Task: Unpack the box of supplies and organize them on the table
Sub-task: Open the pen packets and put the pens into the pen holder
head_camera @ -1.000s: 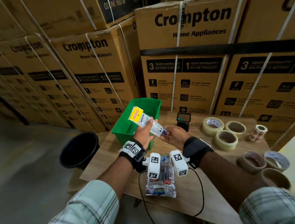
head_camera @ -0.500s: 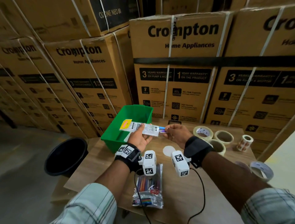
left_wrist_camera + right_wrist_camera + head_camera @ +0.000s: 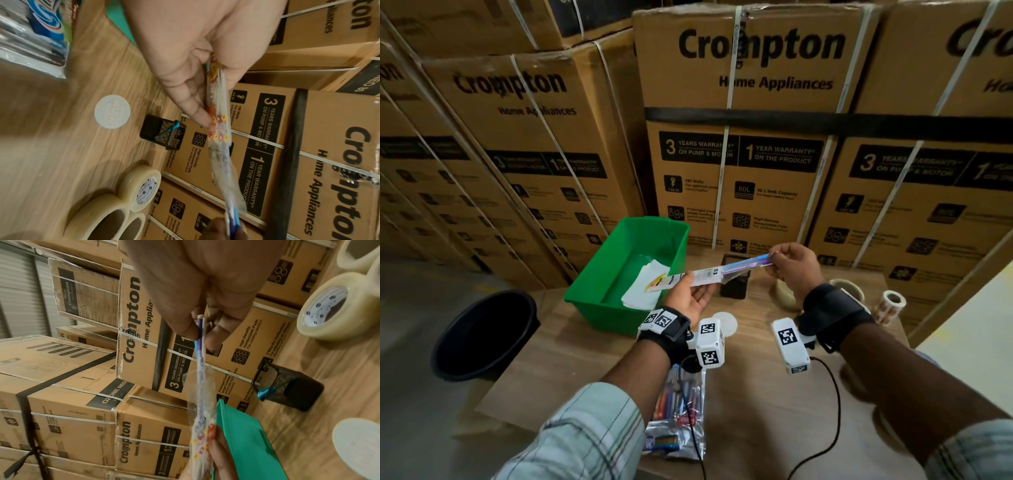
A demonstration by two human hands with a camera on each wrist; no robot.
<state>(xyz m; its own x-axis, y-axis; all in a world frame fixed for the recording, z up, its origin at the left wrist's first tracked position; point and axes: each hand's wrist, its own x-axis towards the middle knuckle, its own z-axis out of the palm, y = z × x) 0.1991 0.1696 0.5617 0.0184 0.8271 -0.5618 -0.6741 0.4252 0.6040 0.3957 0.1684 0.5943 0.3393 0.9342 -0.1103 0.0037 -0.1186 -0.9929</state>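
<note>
My left hand (image 3: 690, 296) grips a clear plastic packet (image 3: 695, 275) with a yellow header, level above the table between the green bin (image 3: 592, 301) and the black mesh holder (image 3: 734, 287). My right hand (image 3: 787, 262) pinches the end of the blue and purple pens (image 3: 746, 265) that stick out of the packet's open end. In the left wrist view, thumb and fingers of the left hand (image 3: 207, 97) clamp the packet (image 3: 218, 138) edge-on. In the right wrist view, the right hand (image 3: 200, 335) pinches the pens (image 3: 200, 353) above the packet (image 3: 202, 410). White papers (image 3: 640, 287) lie in the bin.
A bag of coloured pens (image 3: 678, 411) lies on the wooden table near me. A white disc (image 3: 726, 323), tape rolls (image 3: 849, 289) and a sticker roll (image 3: 892, 305) sit to the right. A black bucket (image 3: 482, 332) stands on the floor left. Stacked cartons (image 3: 756, 137) wall the far side.
The hands have drawn apart: my right hand moved right and up with the pens, which now stick further out of the packet. The packet has turned from tilted up to nearly level.
</note>
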